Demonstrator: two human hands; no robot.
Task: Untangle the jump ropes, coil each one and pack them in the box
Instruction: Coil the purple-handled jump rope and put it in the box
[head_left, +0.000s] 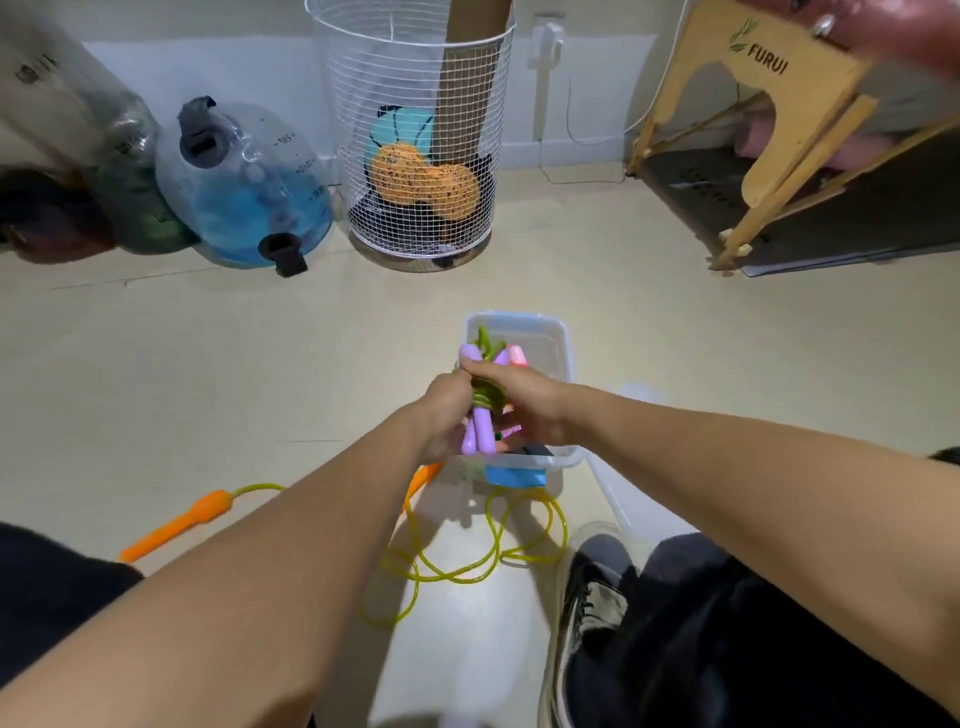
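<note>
A jump rope with lilac plastic handles and a dark green cord (480, 410) is held above the near end of a clear rectangular plastic box (550, 338) that stands on the pale floor (260, 364). The green cord is bunched into a tight coil around the two handles, which lie side by side. The left hand (444, 415) is curled round the lower part of the handles, and the right hand (519, 400) is curled over the coil from the other side, so the bundle is gripped between both. A pink handle (518, 355) is seen inside the box, just behind the bundle. A blue label (514, 475) is stuck on the box's near wall. A second jump rope with orange carrot-shaped handles (176, 525) and a yellow-green cord (467, 551) lies loose on the floor in front of the box, its cord looped and uncoiled. A black and white shoe (587, 613) is beside those loops. Against the wall stand a white wire basket (415, 130) and a clear water jug holding blue liquid (244, 182).
</note>
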